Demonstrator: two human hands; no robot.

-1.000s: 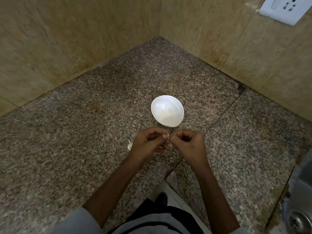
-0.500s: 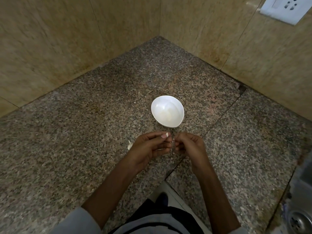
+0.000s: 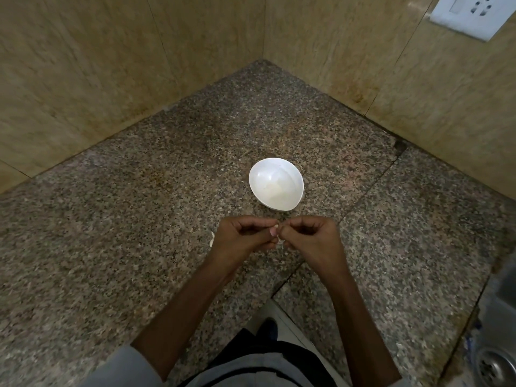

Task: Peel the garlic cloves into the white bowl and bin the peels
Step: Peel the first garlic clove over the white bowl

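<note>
The bench [image 3: 139, 219] fills a corner formed by two walls, the left wall [image 3: 111, 65] and the right wall [image 3: 363, 65]. The bowl [image 3: 261, 174] stands on the bench near its centre, forward of the corner. The left hand [image 3: 240, 237] and right hand [image 3: 312, 237] sit side by side just in front of the bowl, above the bench, their fingertips meeting on a garlic clove [image 3: 280, 241] between them. A peel scrap [image 3: 212, 238] lies on the bench just left of the left hand. A socket plate [image 3: 472, 12] sits high on the right wall. A sink [image 3: 499, 317] adjoins the bench at near right.
</note>
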